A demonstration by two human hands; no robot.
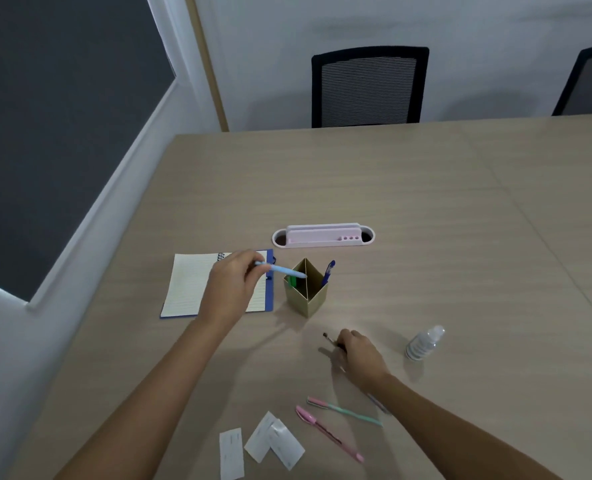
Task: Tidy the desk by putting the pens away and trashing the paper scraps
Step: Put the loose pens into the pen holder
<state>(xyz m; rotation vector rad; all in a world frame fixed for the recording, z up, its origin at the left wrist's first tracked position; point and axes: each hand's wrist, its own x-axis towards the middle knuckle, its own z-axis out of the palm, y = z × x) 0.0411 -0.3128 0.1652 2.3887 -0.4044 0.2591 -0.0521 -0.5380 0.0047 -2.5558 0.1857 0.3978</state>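
Note:
My left hand (pixel 230 285) grips a light blue pen (pixel 285 271), whose tip points over the tan square pen holder (pixel 306 296). Inside the holder stand a dark blue pen (pixel 328 271) and something green (pixel 292 280). My right hand (pixel 358 355) rests low on the desk, fingers closed around a dark pen (pixel 329 339). Two pink pens (pixel 329 433) (pixel 343 410) lie near the front edge. Three white paper scraps (pixel 232 452) (pixel 259 436) (pixel 285 443) lie left of them.
An open spiral notebook (pixel 190 285) lies under my left hand. A pink-and-white desk organiser (pixel 323 235) sits behind the holder. A small clear bottle (pixel 424 342) stands at the right. Two black chairs (pixel 369 86) are beyond the desk's far edge.

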